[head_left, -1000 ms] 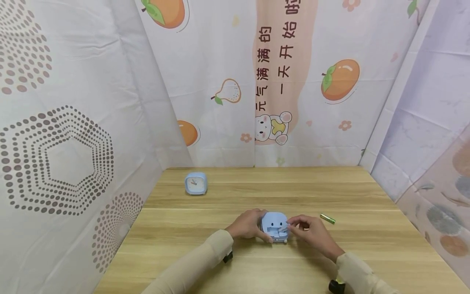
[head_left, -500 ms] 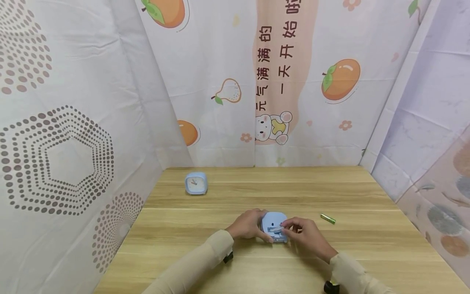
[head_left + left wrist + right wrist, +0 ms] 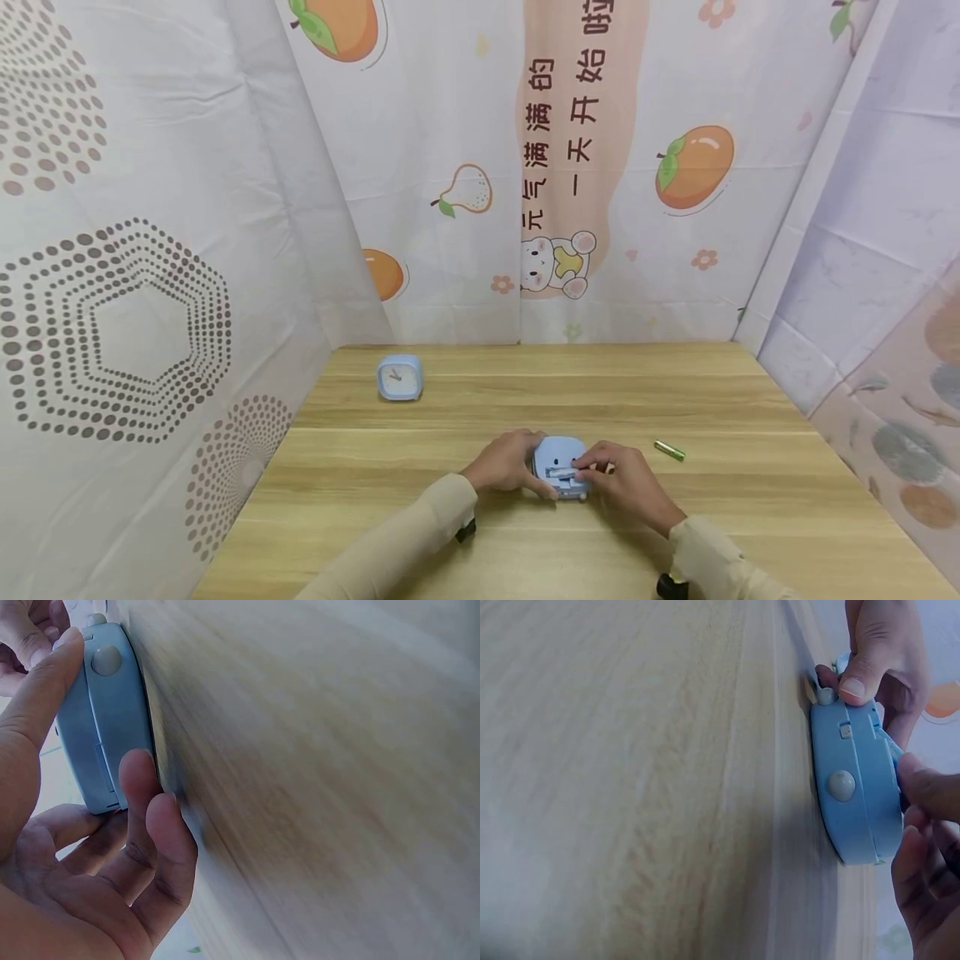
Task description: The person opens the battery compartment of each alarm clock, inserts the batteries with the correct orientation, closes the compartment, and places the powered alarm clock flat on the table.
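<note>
A light-blue alarm clock (image 3: 557, 448) lies on its face on the table, its back with two dark knobs turned up. My left hand (image 3: 508, 464) grips its left side, thumb at the near edge; in the left wrist view the curled fingers (image 3: 161, 825) sit at the clock's lower side. With thumb and fingertips my right hand (image 3: 624, 477) pinches a small light-blue battery cover (image 3: 562, 472) over the opening in the back. The right wrist view shows the cover (image 3: 890, 744) tilted against the clock's back (image 3: 855, 795). My right fingertips hide part of it.
A green battery (image 3: 669, 450) lies on the wooden table (image 3: 360, 517) to the right of my right hand. Toward the back left stands another light-blue clock (image 3: 400, 377), its dial facing me. Printed curtains (image 3: 450, 108) enclose the table behind and at both sides.
My right hand has moved left over the clock's back, and the battery cover has swung from steeply tilted to lying nearly flat across the opening. My left hand keeps its grip.
</note>
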The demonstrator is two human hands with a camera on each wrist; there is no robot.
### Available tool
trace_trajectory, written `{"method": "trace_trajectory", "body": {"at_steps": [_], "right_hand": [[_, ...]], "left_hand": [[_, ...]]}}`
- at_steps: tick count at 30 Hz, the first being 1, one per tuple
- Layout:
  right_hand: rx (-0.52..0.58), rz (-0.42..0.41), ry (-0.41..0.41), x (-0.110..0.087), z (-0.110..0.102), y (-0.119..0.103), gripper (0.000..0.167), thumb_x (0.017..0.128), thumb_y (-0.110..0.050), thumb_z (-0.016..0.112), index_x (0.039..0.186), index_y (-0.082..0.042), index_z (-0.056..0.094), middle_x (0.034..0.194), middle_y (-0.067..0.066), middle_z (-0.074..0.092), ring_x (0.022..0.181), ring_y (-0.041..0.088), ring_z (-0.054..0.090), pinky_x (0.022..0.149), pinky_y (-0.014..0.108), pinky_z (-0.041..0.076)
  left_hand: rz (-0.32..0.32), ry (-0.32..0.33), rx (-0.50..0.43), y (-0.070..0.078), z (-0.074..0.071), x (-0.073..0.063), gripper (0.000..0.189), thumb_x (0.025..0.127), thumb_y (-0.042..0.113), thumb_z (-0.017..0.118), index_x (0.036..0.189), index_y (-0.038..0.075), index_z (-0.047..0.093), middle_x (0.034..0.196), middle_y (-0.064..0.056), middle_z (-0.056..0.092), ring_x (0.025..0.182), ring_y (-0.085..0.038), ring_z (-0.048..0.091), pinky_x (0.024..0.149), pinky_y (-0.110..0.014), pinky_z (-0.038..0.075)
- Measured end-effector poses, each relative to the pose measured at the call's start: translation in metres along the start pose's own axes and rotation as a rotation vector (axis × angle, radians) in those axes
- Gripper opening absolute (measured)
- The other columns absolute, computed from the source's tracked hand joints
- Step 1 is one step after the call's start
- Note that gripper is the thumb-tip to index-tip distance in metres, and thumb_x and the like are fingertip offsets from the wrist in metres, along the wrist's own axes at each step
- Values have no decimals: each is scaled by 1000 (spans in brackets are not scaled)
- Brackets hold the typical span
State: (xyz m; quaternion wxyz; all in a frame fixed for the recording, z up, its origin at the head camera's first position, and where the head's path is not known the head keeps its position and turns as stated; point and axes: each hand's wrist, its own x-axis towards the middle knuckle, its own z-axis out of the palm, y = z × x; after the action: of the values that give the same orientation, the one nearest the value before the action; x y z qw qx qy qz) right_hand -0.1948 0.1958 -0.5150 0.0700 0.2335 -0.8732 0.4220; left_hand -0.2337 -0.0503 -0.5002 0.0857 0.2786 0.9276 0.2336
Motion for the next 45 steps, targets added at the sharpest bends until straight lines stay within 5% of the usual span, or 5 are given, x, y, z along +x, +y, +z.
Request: {"method": "trace_trajectory", "body": {"at_steps": [15,24,34,45], "right_hand": [[-172,-138,-69,10,-4,-18,12,85,0,81,96,-6,82,89,-7,68,77,2,59,64,22,53],[-322,-265,1,10,-2,-22,13,81,4,83,90,-6,83,85,-5,68,80,8,65,69,27,56],[-301,-300,18,13,-1,-20,18,77,8,83,85,-8,83,82,-6,66,77,6,62,67,26,56],[-317,-232,-66,23,-6,-27,19,75,6,85,78,-13,81,76,-8,69,71,6,64,66,26,56]], "left_hand": [[-9,9,27,1,-4,-3,107,67,59,91,152,7,50,144,-6,59,130,-22,56,107,-38,46],[9,11,38,1,-5,0,106,67,58,92,151,8,52,142,-5,61,127,-20,57,106,-36,47],[-6,1,44,1,-4,0,107,67,60,90,152,10,50,144,-5,59,129,-21,56,106,-38,47],[20,-5,61,3,-4,0,104,67,59,91,149,9,53,139,-4,62,125,-19,58,105,-36,48]]}}
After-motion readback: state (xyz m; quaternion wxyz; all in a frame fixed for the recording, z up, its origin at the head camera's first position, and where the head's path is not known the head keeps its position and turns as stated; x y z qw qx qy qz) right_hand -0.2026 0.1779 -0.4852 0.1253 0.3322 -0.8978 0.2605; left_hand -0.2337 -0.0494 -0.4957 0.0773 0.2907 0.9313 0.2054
